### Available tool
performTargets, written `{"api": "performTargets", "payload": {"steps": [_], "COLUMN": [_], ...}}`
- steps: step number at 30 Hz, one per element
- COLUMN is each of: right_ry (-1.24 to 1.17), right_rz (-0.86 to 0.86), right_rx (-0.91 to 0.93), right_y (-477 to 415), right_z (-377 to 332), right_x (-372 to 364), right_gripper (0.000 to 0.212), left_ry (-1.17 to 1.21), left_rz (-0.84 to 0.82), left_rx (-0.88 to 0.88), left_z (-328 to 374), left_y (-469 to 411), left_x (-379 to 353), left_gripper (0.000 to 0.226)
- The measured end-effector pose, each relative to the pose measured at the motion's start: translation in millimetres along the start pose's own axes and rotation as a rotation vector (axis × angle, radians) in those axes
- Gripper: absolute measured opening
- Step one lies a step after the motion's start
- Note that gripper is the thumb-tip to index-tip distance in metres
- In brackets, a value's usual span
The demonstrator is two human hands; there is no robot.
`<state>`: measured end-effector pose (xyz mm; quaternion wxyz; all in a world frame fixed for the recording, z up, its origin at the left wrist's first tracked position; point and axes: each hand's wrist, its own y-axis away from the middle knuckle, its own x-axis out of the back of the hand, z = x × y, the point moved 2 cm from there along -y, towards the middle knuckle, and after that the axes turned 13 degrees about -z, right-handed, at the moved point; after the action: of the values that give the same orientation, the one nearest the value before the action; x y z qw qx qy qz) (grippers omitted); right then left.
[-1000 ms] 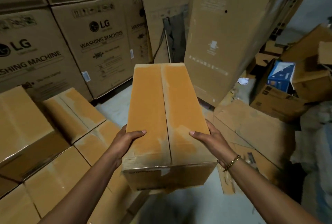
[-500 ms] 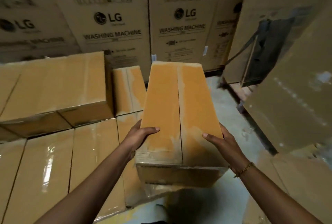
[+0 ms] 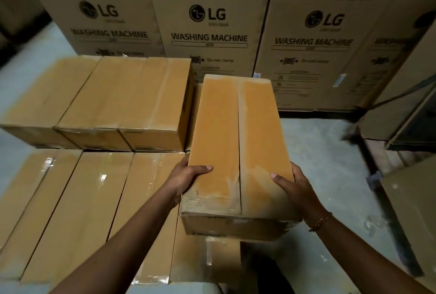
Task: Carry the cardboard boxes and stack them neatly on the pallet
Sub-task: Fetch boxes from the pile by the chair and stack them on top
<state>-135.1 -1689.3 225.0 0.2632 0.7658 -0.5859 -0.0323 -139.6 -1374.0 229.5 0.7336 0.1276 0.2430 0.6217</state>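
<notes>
Step in hand: transport and placement. The long orange-brown cardboard box with a centre seam (image 3: 238,152) is held in the air, long axis pointing far, above the right edge of the stack. The left hand (image 3: 188,178) and right hand (image 3: 292,187) each clamp one long side near the near end, thumb laid on the top face. The remaining fingers are hidden round the sides. A row of three matching tan cardboard boxes (image 3: 113,98) forms the upper tier at far left. The held box hangs just right of that row, apparently over the open slot. The lower layer of glossy taped cardboard boxes (image 3: 89,211) runs along the near left. The pallet itself is not visible. Next move, as judged: lower the box flat and slide it left until its side meets the row, ends flush. Obstructions: tall printed washing-machine cartons (image 3: 210,22) stand close behind, limiting far travel, and leaning brown cartons (image 3: 405,109) crowd the grey concrete floor (image 3: 325,157) at right.
</notes>
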Motion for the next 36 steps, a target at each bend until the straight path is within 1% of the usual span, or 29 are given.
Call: {"api": "performTargets", "payload": {"steps": [1, 3, 6, 7, 10, 12, 17, 21, 23, 26, 28, 30, 32, 33, 34, 36], "right_ry": [0.004, 0.015, 0.026, 0.017, -0.038, -0.086, -0.091, -0.051, -0.025, 0.009, 0.028, 0.045, 0.062, 0.087, 0.12, 0.175], "right_rz": [-0.013, -0.053, -0.133, -0.162, -0.247, -0.288, -0.357, -0.346, -0.337, -0.35, -0.357, -0.362, -0.359, -0.361, -0.366, -0.38], "right_rx": [-0.009, -0.04, -0.084, -0.097, -0.128, -0.163, -0.234, -0.235, -0.239, -0.237, -0.252, -0.246, -0.251, -0.262, -0.28, -0.309], "right_y": [-15, -45, -94, -112, -163, -192, -259, -286, -291, -288, -286, -284, -275, -269, -261, -244], "right_z": [0, 3, 9, 12, 14, 16, 26, 37, 46, 53, 53, 53, 54, 55, 57, 64], "right_x": [2, 8, 18, 21, 28, 29, 22, -1, -16, -36, -44, -49, -50, -51, -52, -57], "right_gripper": [0.061, 0.059, 0.065, 0.066, 0.061, 0.059, 0.066, 0.074, 0.075, 0.065, 0.059, 0.058, 0.068, 0.077, 0.088, 0.113], "left_ry": [0.006, 0.019, 0.019, 0.025, 0.057, 0.063, 0.073, 0.032, -0.05, -0.213, -0.242, -0.288, -0.366, -0.417, -0.472, -0.56], "left_rz": [0.015, 0.049, 0.085, 0.099, 0.158, 0.191, 0.262, 0.311, 0.341, 0.37, 0.341, 0.286, 0.216, 0.186, 0.164, 0.121], "left_rx": [0.004, 0.018, 0.044, 0.055, 0.102, 0.131, 0.209, 0.235, 0.263, 0.313, 0.304, 0.277, 0.272, 0.275, 0.28, 0.302], "left_z": [1, 1, 5, 7, 12, 16, 11, -3, -16, -30, -36, -37, -44, -50, -57, -80], "left_y": [-7, -25, -58, -69, -105, -129, -180, -208, -217, -213, -205, -190, -174, -164, -155, -144], "left_x": [3, 7, 8, 8, 8, 10, 33, 58, 74, 91, 98, 101, 104, 105, 107, 113], "left_gripper": [0.053, 0.056, 0.044, 0.044, 0.054, 0.056, 0.06, 0.059, 0.064, 0.071, 0.078, 0.084, 0.082, 0.079, 0.082, 0.101]}}
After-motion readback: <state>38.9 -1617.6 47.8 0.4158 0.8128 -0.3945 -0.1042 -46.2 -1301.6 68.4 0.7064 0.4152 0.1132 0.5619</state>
